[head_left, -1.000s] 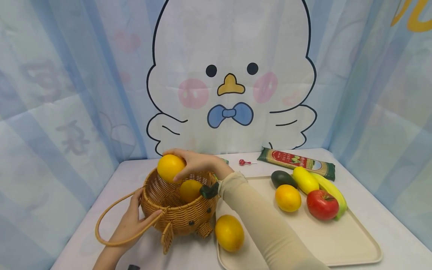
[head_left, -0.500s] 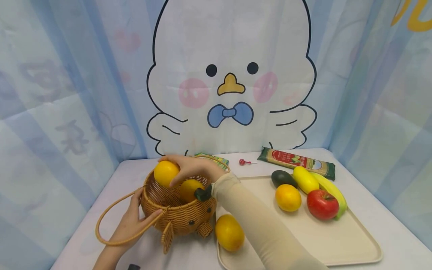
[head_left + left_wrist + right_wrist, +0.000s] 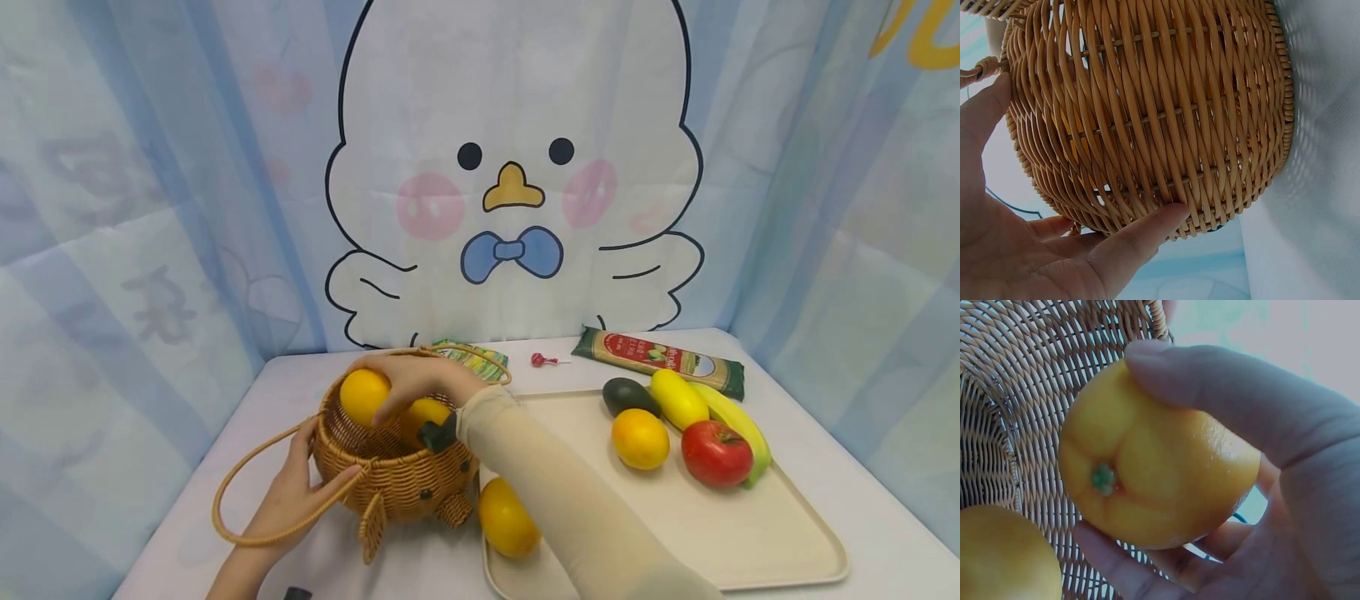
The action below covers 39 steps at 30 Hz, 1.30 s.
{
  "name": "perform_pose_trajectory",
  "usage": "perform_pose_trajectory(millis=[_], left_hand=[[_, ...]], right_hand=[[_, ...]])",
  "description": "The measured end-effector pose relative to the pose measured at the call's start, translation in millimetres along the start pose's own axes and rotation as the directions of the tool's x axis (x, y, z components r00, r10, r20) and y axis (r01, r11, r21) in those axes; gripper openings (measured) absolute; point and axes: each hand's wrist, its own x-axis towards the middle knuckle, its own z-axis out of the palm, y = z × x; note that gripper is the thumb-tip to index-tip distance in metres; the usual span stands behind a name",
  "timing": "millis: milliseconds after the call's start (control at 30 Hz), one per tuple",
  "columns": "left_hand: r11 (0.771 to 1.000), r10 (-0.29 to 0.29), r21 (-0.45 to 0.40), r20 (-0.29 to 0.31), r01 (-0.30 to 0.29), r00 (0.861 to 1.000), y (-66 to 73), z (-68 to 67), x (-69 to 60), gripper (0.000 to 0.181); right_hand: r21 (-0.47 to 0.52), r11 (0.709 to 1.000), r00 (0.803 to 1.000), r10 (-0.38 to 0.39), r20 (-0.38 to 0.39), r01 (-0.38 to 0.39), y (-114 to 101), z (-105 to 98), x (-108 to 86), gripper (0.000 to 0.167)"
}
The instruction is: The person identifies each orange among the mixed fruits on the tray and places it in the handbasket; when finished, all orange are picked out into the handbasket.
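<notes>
My right hand (image 3: pixel 416 379) holds an orange (image 3: pixel 364 397) just inside the mouth of the wicker basket (image 3: pixel 397 483). In the right wrist view, thumb and fingers curl round this orange (image 3: pixel 1154 456), and its green stem spot shows. Another round yellow-orange fruit (image 3: pixel 424 414) lies in the basket, partly hidden by the right hand and a dark wrist piece. At the basket's left side, my left hand (image 3: pixel 288 500) rests with spread, fairly straight fingers against the rim and wall. One handle loops over that wrist. The left wrist view shows fingers touching the woven side (image 3: pixel 1147 112).
A cream tray (image 3: pixel 735 550) on the right bears an orange (image 3: pixel 640 439), a red apple-like fruit (image 3: pixel 716 454), a banana (image 3: pixel 738 425), a yellow fruit (image 3: pixel 678 400), a dark green fruit (image 3: pixel 628 397) and a yellow-orange fruit (image 3: pixel 507 518). Behind lie a lollipop (image 3: pixel 538 360) and packets (image 3: pixel 660 357).
My right hand has lowered the orange, moving slightly left and down into the basket's mouth. The left hand and the basket stay where they were.
</notes>
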Motion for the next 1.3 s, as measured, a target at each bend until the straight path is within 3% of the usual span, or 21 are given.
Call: perform_pose_trajectory(millis=[333,567,867,1300], left_hand=[[1.0,0.024,-0.005,-0.015,-0.024,1.0,-1.8,-1.3,-0.1,0.086],[1.0,0.01,-0.011,-0.012,-0.01,1.0,-3.9,-0.6,-0.5,0.086],[1.0,-0.006,-0.013,-0.005,0.006,1.0,-3.9,-0.3,-0.6,0.087],[1.0,0.008,-0.017,-0.013,-0.008,1.0,-2.0,0.7,0.1,0.086]], right_hand=[[-0.019,0.997,0.997,0.073,0.037,-0.073,-2.6,1.0,5.1,0.077],[-0.07,0.99,0.99,0.125,0.068,-0.12,-8.5,2.0,10.3,0.077],[-0.025,0.971,0.965,0.237,0.107,-0.236,-14.2,4.6,13.8,0.075],[-0.033,0.952,0.938,0.306,0.162,-0.305,-11.5,14.0,23.2,0.077]])
